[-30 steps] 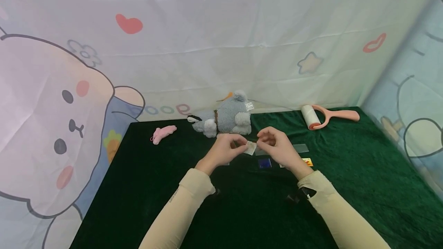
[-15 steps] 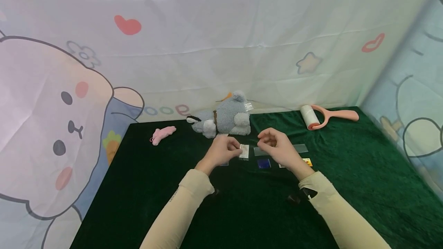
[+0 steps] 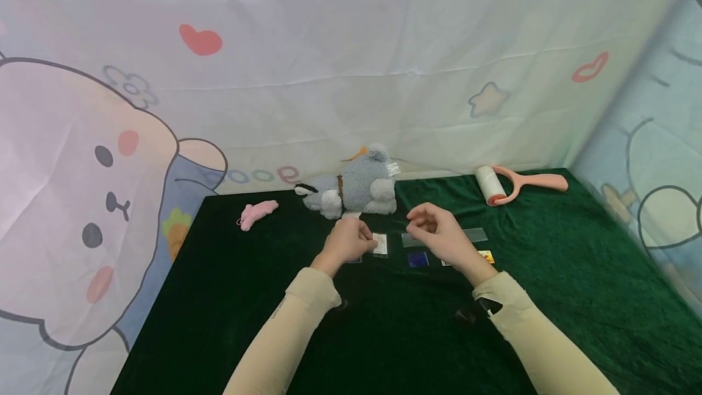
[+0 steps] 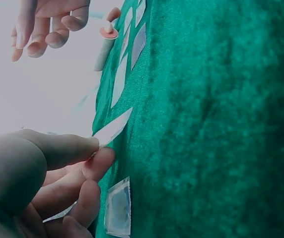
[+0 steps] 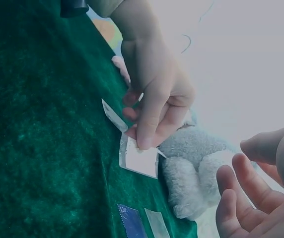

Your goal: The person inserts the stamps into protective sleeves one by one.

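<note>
Where the left hand [image 3: 347, 241] meets the white packet [image 3: 380, 244]: thumb and fingertip pinch the packet by one side, in front of the gray plush [image 3: 356, 192], toward the person.
Pinch: taking only the edge seems to suit something so thin and flat, since most of its face is uncovered and the middle is less likely to crease.
Packet's tilt: it slants in the left wrist view; whether its lower edge touches the green cloth [image 3: 208, 297] is hard to tell from these angles.
Right hand [image 3: 439, 233]: raised to the front right of the plush, thumb and fingers apart and loosely bent, nothing between them; its distance from the packet probably gives the pinching fingers room.
Clear sleeve [image 4: 118, 207]: flat on the cloth in front of the plush, close by the left hand.
Blue card [image 3: 418, 259], translucent strip [image 3: 410, 241] and yellow card [image 3: 486, 256]: front right of the plush, the yellow one farthest out; lying separately, they look arranged for easy lifting.
Lint roller [image 3: 492, 186] and pink toy [image 3: 258, 215]: right and left of the plush respectively, apparently out of the hands' way.
</note>
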Available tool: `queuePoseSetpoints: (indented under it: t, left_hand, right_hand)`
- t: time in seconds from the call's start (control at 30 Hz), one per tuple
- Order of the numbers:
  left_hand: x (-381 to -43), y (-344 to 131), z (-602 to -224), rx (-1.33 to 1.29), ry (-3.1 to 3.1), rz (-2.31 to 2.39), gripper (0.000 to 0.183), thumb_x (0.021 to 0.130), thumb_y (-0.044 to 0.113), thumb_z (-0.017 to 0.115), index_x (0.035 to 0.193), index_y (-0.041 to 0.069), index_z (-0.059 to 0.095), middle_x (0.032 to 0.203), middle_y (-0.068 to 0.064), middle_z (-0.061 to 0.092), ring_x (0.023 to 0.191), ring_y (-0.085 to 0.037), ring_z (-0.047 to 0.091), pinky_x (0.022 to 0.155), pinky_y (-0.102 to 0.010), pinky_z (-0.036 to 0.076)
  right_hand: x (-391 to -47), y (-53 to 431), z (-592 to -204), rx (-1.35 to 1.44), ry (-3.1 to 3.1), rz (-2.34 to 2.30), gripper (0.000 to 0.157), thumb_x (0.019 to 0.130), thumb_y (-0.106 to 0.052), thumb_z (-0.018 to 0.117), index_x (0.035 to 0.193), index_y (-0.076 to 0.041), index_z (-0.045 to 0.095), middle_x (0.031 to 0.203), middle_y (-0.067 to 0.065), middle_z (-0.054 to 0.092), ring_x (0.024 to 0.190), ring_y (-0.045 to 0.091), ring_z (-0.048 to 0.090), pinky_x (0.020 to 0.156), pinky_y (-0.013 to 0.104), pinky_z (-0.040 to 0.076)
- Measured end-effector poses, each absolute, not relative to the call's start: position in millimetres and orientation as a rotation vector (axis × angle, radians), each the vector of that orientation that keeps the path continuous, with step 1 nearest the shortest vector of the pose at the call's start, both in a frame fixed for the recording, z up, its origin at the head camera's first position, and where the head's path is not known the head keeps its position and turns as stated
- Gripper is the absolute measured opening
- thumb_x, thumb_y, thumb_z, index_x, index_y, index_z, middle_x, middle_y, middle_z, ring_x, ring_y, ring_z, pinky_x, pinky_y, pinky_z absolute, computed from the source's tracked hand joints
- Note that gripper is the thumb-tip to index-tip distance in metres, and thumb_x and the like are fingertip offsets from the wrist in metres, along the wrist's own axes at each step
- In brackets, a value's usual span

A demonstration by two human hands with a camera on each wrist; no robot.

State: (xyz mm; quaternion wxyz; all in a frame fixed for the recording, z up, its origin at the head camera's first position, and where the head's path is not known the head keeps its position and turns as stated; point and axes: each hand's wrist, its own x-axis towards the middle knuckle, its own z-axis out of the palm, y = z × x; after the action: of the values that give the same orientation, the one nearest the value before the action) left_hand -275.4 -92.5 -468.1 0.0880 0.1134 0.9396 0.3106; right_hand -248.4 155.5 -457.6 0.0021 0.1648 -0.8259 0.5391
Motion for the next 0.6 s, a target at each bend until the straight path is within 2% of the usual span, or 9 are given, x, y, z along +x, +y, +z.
queuePoseSetpoints:
  t: [0.27,0.6]
  left_hand:
    - [-276.3,-90.6,-466.9,0.331,2.821,0.851,0.017,0.093,0.025,0.082,0.084,0.013,0.075,0.081,0.001,0.069,0.074,-0.018,0.064,0.068,-0.037,0.054]
    - [-276.4,-89.5,-466.2,0.330,2.789,0.828,0.014,0.093,0.022,0.082,0.085,0.012,0.076,0.084,0.000,0.069,0.073,-0.017,0.065,0.068,-0.037,0.055]
  right_hand:
    - [-248.3,155.3,-457.0,0.543,-2.573,1.695,0.019,0.104,-0.013,0.068,0.121,-0.006,0.064,0.106,0.013,0.073,0.090,0.026,0.068,0.080,0.033,0.055]
    - [-247.6,155.2,-456.7,0.564,-2.573,1.692,0.019,0.104,-0.013,0.067,0.121,-0.007,0.064,0.105,0.011,0.072,0.089,0.024,0.068,0.079,0.032,0.055]
